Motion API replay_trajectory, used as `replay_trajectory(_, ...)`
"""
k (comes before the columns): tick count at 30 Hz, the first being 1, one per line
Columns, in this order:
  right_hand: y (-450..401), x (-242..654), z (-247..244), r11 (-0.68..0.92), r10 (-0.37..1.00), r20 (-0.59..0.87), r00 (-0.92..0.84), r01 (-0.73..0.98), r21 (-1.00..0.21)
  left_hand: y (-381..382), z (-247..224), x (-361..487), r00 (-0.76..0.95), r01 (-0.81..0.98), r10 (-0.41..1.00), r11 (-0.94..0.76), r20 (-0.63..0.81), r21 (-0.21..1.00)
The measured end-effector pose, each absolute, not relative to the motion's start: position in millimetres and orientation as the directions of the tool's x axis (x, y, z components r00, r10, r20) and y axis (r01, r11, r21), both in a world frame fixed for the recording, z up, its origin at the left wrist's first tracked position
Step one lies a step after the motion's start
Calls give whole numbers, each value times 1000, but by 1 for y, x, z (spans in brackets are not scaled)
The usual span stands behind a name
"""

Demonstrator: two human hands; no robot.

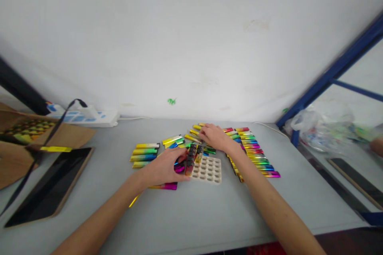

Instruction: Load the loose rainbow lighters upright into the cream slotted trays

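Note:
A white tray [210, 169] with rows of oval holes lies on the table. Along its left side several lighters [190, 155] with black tops stand upright. My left hand [166, 166] curls around these standing lighters, thumb at the near side and fingers at the far side. Behind the tray, my right hand [216, 136] is closed, its fingertips down at a loose yellow metallic lighter [193, 138]; the fingers partly hide what they grip. More shiny lighters in gold, green, blue and magenta [145, 157] lie beside and under my left hand.
A long row of metallic lighters [257, 151] lies to the right, partly behind my right forearm. At left are a dark flat panel [50, 187], an open cardboard box [64, 129] and a power strip [101, 118]. Blue frame bars [317, 91] and plastic bags [320, 131] stand at right.

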State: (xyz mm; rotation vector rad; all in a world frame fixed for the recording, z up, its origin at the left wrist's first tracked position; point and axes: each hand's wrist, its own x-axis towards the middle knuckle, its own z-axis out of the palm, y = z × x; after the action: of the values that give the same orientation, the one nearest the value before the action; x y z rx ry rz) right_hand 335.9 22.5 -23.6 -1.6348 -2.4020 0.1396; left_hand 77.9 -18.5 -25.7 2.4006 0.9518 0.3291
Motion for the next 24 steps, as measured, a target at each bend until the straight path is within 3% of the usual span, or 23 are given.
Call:
replay_trajectory(3,9,341,-24,332,940,226,-256,838,-433,-17,-28,77,723,561,690,-615,34,554)
replay_trajectory(6,-2,349,-28,313,944,300,-137,661,-682,-16,-30,77,727,568,686,-617,19,544)
replay_trajectory(11,-10,357,-33,301,939,337,68,311,-902,-16,-29,76,726,584,688,-616,-1,528)
replay_trajectory(15,-13,349,-32,265,947,243,211,-81,-961,-17,-26,77,718,588,696,-619,16,521)
replay_trajectory(17,-16,343,-30,211,968,166,188,-254,-944,-17,-26,77,718,588,696,-626,26,512)
replay_trajectory(24,-28,332,-20,-2,997,28,-70,-391,-920,-16,-30,77,717,575,694,-641,64,508)
